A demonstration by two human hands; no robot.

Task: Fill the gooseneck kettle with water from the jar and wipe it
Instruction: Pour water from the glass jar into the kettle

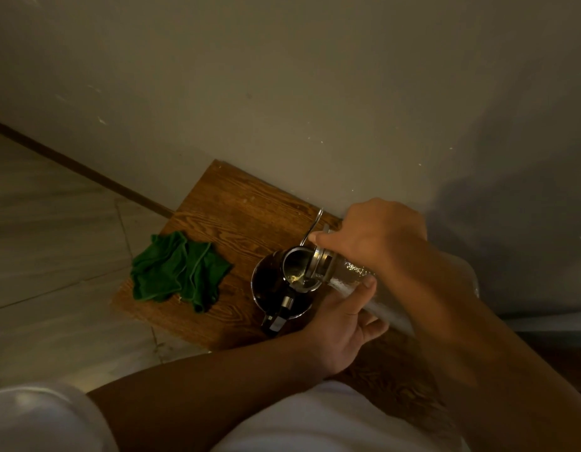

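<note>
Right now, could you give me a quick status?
Both hands on tilted jar, mouth over kettle. Green cloth unused alongside. Nothing obstructing.

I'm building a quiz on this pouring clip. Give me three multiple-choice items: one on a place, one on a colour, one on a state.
1. Where does the cloth lie?
A. Left of the kettle on the wooden board
B. Inside the kettle
C. Over the jar

2. What colour is the cloth?
A. White
B. Green
C. Red

3. How is the jar held?
A. Upright
B. Upside down on the board
C. Tipped, mouth over the kettle opening

Key: 1 A, it lies crumpled on the board, apart from the kettle. 2 B, plainly green. 3 C, the right hand and left hand hold it tilted.
</note>
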